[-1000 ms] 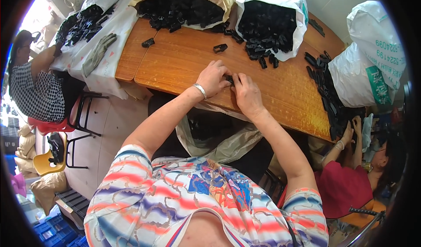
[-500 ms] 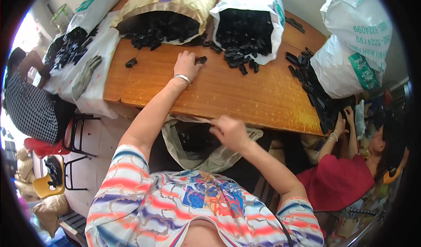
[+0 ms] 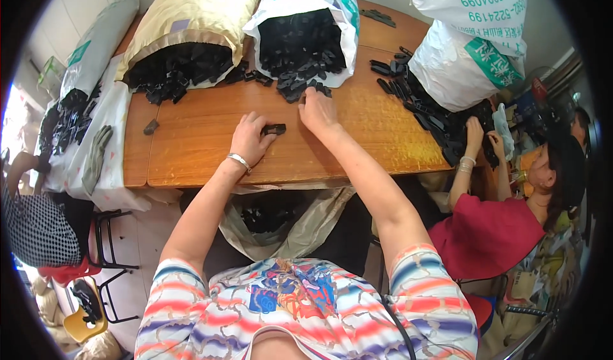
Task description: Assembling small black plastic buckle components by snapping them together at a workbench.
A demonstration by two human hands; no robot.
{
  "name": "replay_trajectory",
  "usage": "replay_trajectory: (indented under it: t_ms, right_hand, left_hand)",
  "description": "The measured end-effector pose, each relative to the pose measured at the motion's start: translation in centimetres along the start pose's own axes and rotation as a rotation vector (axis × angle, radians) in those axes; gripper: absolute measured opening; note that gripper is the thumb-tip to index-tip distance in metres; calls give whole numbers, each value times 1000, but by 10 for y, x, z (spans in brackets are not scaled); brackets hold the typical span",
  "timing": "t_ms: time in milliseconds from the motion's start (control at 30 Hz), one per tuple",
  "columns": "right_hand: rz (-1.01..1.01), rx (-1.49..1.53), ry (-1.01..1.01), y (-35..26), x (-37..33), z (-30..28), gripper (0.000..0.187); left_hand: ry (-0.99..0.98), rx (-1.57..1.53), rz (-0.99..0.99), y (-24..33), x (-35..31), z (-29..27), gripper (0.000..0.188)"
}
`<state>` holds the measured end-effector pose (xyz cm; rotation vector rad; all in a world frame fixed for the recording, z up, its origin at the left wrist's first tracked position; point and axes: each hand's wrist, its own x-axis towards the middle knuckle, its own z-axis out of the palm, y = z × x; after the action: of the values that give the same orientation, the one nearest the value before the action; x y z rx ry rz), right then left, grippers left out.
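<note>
On the wooden table (image 3: 211, 143), my left hand (image 3: 251, 135) is closed around one end of a small black plastic piece (image 3: 276, 129) that sticks out past its thumb and fingers. Farther off and to the right, my right hand (image 3: 318, 111) pinches at the near edge of a heap of similar black pieces (image 3: 294, 90). Its fingertips are partly hidden among them. The heap spills from the mouth of a white sack (image 3: 352, 24). Below the table edge, an open pale sack (image 3: 303, 240) at my lap has black pieces inside.
A tan sack (image 3: 191, 2) of black pieces lies left of the white one. One lone piece (image 3: 151, 127) is at the table's left. A grey glove (image 3: 97, 159) lies farther left. At right, a co-worker in red (image 3: 488, 238) handles black pieces beside another white sack (image 3: 440, 66).
My right hand has gone from above the lap sack up to the heap by the white sack. My left hand, with its black piece, has come nearer the table's front edge. The view has shifted.
</note>
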<state>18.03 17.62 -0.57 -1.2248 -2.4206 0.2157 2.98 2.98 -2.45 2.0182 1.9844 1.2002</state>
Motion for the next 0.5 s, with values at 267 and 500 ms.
replay_trajectory:
  t_ms: [267, 500]
  right_hand:
    - [-45, 78, -12, -8, -26, -25, 37]
    - [-195, -68, -155, -9, -31, -36, 33]
  left_hand:
    - [7, -96, -65, 5, 2, -4, 36]
    - [-2, 3, -85, -4, -3, -7, 28]
